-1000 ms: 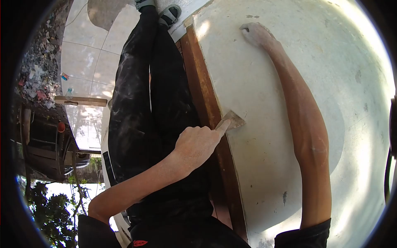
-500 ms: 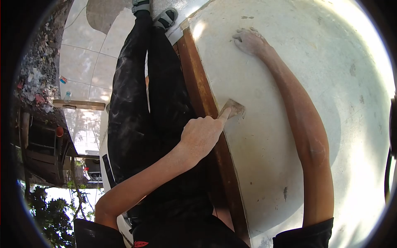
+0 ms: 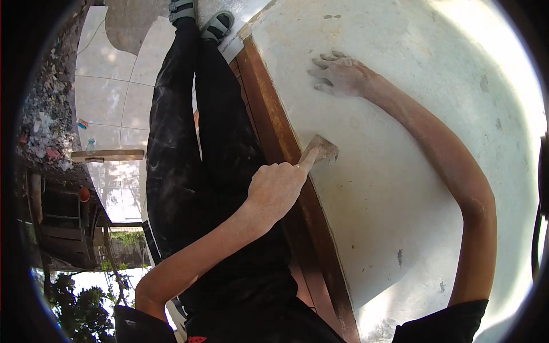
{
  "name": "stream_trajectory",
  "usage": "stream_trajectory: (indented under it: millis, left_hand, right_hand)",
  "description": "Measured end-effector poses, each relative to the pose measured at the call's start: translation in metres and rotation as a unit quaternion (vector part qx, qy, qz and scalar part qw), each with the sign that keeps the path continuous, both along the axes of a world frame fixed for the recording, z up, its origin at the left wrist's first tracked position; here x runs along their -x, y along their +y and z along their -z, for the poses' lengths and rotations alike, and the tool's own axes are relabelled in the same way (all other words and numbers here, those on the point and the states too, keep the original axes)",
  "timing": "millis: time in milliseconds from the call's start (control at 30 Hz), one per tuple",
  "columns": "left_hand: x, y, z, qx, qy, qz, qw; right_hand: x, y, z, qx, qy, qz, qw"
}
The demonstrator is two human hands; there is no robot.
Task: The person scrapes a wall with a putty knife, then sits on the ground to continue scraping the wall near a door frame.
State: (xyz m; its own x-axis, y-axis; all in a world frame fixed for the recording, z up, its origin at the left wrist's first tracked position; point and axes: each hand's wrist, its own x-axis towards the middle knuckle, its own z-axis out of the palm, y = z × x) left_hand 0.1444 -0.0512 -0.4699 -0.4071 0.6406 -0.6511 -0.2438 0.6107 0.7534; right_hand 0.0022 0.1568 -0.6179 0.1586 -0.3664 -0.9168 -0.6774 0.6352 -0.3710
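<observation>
My left hand [image 3: 277, 188], centre frame, grips a small scraper [image 3: 321, 150], index finger stretched along it. The blade rests on the white plastered wall [image 3: 394, 183] beside a brown wooden frame [image 3: 267, 108]. Higher up, my right hand [image 3: 338, 74] lies flat (fingers spread) against the wall.

Only the blade of the scraper [image 3: 322, 148] shows, its handle buried inside the left hand [image 3: 276, 188]. One sandal [image 3: 182, 7] is clipped by the top edge, and the dark sleeves [image 3: 446, 323] run off the bottom. Small clutter [image 3: 87, 144] sits on the tiles [image 3: 108, 103], too tiny to name.
</observation>
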Motion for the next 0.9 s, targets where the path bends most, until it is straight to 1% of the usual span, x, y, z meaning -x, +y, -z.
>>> stream_trajectory:
  millis: [100,133,200,267,333,367,433,567,667,733,767,833,900]
  left_hand:
    - [-0.009,-0.015,-0.018,-0.015,-0.025,0.031,0.999]
    - [-0.011,-0.014,-0.019,-0.016,-0.04,0.036,0.998]
    - [-0.009,-0.011,-0.012,-0.015,-0.031,0.032,0.999]
    - [-0.009,-0.005,-0.001,-0.01,-0.024,0.028,0.999]
    - [-0.011,0.0,0.008,-0.014,0.025,0.004,1.0]
    - [-0.013,-0.003,0.008,-0.012,0.027,0.002,1.0]
    - [-0.021,-0.012,0.005,-0.038,0.012,0.014,0.999]
    - [-0.023,-0.016,0.009,-0.045,0.019,0.033,0.998]
    - [-0.018,-0.011,0.019,-0.035,0.054,0.03,0.997]
    - [-0.018,-0.014,0.021,-0.062,0.057,0.034,0.996]
    - [-0.021,-0.017,0.021,-0.062,0.056,0.033,0.996]
    - [-0.027,-0.02,0.022,-0.057,0.094,0.052,0.993]
    - [-0.024,-0.015,0.026,-0.056,0.106,0.044,0.992]
  right_hand:
    - [0.002,0.0,-0.037,0.017,-0.048,-0.003,0.999]
    - [0.004,0.0,-0.046,0.024,-0.076,-0.007,0.997]
    - [0.002,0.006,-0.057,0.032,-0.073,0.0,0.997]
    - [0.003,0.008,-0.059,0.043,-0.072,0.007,0.996]
    - [0.005,0.008,-0.059,0.034,-0.07,0.012,0.997]
    - [0.007,0.008,-0.056,0.036,-0.067,0.011,0.997]
    - [0.007,0.01,-0.056,0.028,-0.066,-0.002,0.997]
    - [0.007,0.012,-0.055,0.029,-0.063,0.009,0.998]
    - [0.007,0.009,-0.052,0.024,-0.061,-0.004,0.998]
    - [0.008,0.008,-0.051,0.019,-0.061,-0.019,0.998]
    - [0.008,0.008,-0.051,0.019,-0.062,-0.019,0.998]
    - [0.008,0.009,-0.051,0.01,-0.056,-0.013,0.998]
    - [0.008,0.01,-0.05,0.012,-0.055,-0.01,0.998]
